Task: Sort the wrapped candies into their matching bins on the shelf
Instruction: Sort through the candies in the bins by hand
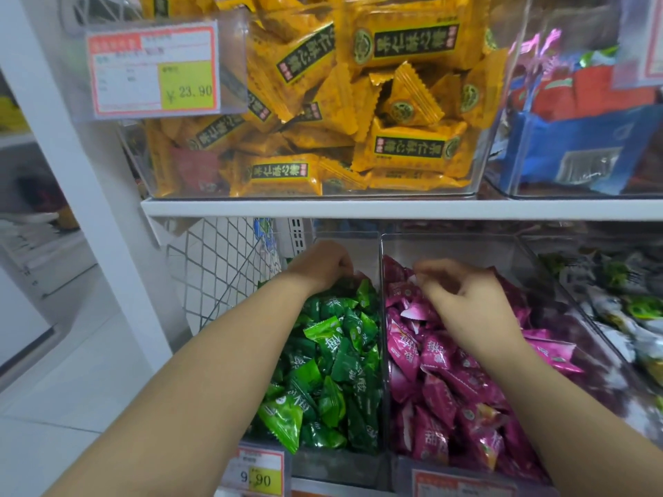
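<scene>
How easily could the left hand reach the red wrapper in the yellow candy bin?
Probably not directly: the red wrapper lies behind the clear front wall of the yellow candy bin, one shelf up, and the left hand is down in the green candy bin. It likely must go over the wall.

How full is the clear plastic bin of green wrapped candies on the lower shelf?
Mostly full. The green wrapped candies are heaped from the front wall of the clear plastic bin to its back, hiding the floor.
</scene>
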